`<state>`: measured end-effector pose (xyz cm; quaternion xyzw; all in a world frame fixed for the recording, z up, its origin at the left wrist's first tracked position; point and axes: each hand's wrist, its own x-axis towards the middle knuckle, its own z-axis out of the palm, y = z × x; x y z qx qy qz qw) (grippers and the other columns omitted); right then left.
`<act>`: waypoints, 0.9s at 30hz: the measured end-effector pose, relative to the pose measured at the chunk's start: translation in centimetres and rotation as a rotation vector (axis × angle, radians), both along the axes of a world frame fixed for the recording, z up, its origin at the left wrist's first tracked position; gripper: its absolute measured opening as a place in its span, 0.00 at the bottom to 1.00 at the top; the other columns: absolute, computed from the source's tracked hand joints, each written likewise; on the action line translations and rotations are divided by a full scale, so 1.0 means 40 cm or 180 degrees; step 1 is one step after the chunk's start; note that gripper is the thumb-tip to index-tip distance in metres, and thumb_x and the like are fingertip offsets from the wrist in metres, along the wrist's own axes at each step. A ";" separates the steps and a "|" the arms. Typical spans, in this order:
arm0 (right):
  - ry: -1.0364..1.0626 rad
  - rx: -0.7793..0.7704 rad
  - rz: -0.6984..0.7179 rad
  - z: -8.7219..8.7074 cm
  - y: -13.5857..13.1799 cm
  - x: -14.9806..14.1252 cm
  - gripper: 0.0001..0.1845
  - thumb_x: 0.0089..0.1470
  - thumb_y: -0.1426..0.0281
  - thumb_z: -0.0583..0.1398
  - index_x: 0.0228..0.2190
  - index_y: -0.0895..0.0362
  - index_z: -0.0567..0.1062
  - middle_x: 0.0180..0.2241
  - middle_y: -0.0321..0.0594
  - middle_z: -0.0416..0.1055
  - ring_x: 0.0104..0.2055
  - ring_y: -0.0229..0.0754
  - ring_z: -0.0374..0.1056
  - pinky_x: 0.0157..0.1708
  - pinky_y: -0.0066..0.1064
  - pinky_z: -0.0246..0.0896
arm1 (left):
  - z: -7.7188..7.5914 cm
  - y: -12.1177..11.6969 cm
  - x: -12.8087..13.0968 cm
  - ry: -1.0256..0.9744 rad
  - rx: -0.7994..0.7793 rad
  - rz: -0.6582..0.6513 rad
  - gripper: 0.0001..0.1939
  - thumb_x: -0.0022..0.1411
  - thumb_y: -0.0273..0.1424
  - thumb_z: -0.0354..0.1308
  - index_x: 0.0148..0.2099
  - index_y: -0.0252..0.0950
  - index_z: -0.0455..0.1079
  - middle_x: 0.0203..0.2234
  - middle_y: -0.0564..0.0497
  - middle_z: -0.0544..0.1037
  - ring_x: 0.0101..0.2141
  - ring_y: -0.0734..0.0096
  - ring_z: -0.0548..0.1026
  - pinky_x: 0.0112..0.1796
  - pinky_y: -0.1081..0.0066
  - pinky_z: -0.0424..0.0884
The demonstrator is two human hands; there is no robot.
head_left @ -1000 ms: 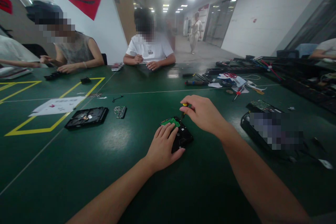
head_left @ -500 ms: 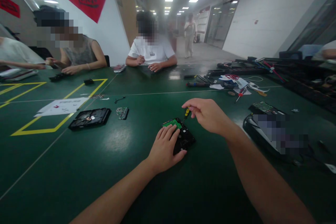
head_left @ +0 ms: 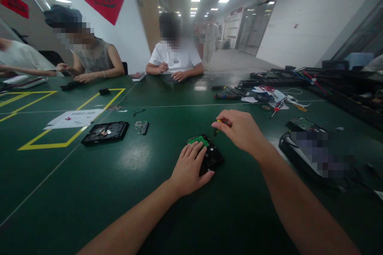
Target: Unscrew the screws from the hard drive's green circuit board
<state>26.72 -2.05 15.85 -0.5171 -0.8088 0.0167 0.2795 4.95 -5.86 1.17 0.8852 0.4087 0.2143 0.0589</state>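
A black hard drive (head_left: pixel 216 156) with a green circuit board (head_left: pixel 200 140) on it lies on the dark green table. My left hand (head_left: pixel 188 167) rests flat over its left side, fingers stretched out and thumb at the near edge, covering part of it. Between the thumb and fingers of my right hand (head_left: pixel 239 129) is a small yellow and black screwdriver (head_left: pixel 214 131), pointing down. Its tip meets the drive beside the green board; the exact spot is too small to make out.
Left of my hands lie another open black drive case (head_left: pixel 105 133) and a small circuit board (head_left: pixel 141 127). A black-and-white bundle (head_left: pixel 305 151) is at right, with a red screwdriver (head_left: pixel 277 108) and cables (head_left: pixel 236 91) beyond. Two co-workers (head_left: pixel 176 59) (head_left: pixel 95 57) sit across the table.
My right hand has turned around the screwdriver and now covers more of its yellow handle. The left hand stays on the drive. The view has shifted slightly.
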 end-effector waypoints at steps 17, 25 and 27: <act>0.0213 -0.0061 0.0267 -0.005 0.005 -0.003 0.13 0.61 0.74 0.61 0.46 0.54 0.81 0.45 0.42 0.81 0.44 0.46 0.76 0.45 0.37 0.67 | 0.002 -0.001 0.000 0.0022 -0.0032 0.0027 0.42 0.64 0.53 0.60 0.72 0.38 0.56 0.68 0.38 0.63 0.69 0.43 0.58 0.68 0.42 0.52; 0.0128 0.0002 -0.0184 -0.022 0.013 -0.005 0.11 0.59 0.60 0.66 0.34 0.55 0.77 0.33 0.41 0.77 0.33 0.44 0.70 0.34 0.34 0.62 | 0.008 -0.003 0.000 -0.0067 -0.0024 0.0022 0.41 0.64 0.52 0.60 0.72 0.39 0.57 0.68 0.39 0.63 0.68 0.43 0.59 0.67 0.41 0.53; 0.0117 0.0011 -0.0071 -0.019 0.010 -0.006 0.06 0.61 0.66 0.64 0.39 0.55 0.78 0.39 0.43 0.78 0.35 0.44 0.72 0.37 0.35 0.63 | 0.007 -0.003 -0.001 -0.0071 -0.0018 0.0013 0.41 0.64 0.52 0.60 0.72 0.39 0.57 0.68 0.39 0.63 0.68 0.43 0.59 0.67 0.42 0.53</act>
